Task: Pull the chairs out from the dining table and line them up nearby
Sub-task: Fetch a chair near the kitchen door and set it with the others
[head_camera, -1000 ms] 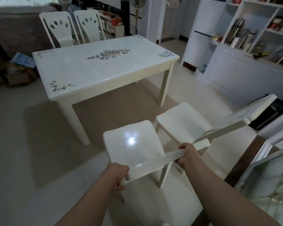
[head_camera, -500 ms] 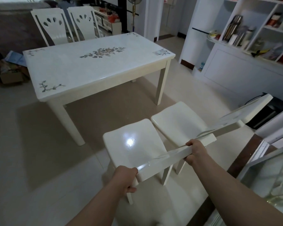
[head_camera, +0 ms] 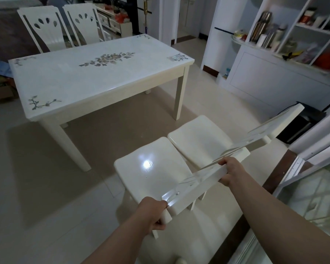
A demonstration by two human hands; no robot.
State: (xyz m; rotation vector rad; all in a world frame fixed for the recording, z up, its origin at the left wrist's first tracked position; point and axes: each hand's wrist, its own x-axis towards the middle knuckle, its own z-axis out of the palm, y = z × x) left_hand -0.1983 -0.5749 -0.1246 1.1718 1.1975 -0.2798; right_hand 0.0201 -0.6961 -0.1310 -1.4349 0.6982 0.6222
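The chair (head_camera: 156, 174) has slid nearer the person, table (head_camera: 95, 73) now farther off; left hand (head_camera: 151, 214) and right hand (head_camera: 231, 172) clamp its backrest ends. Beyond the right hand, a second chair (head_camera: 200, 138) sits just beside; dragging sideways could knock them together

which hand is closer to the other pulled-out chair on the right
Right. The right hand grips the held chair's backrest end beside the second chair; the left hand grips the far end.

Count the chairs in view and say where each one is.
4. Two stand behind the table's far side: one left, one right. Two are pulled out side by side: near chair gripped by left hand and right hand, another beside it.
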